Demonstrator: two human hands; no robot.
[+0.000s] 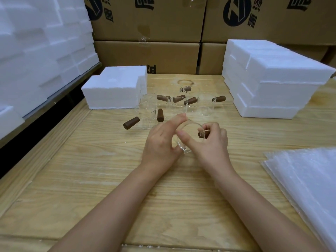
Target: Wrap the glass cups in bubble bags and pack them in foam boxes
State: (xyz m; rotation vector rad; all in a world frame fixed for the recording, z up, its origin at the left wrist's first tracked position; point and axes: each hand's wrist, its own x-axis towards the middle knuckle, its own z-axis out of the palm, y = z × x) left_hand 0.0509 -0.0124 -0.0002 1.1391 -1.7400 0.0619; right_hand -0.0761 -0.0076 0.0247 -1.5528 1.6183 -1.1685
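Both bare forearms reaching forward and converging, left hand point(161, 140) pinching rim of glass cup point(190, 132) with curled fingers point(179, 118), right hand point(211, 144) curled round its brown handle point(201, 134), thumb extended leftward

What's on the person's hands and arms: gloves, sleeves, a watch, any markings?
Nothing worn that shows. The left hand and right hand are bare, with no gloves, and no rings or tape visible. The left forearm and right forearm are bare down to the bottom edge of the picture, with no sleeve, watch or wristband in view.
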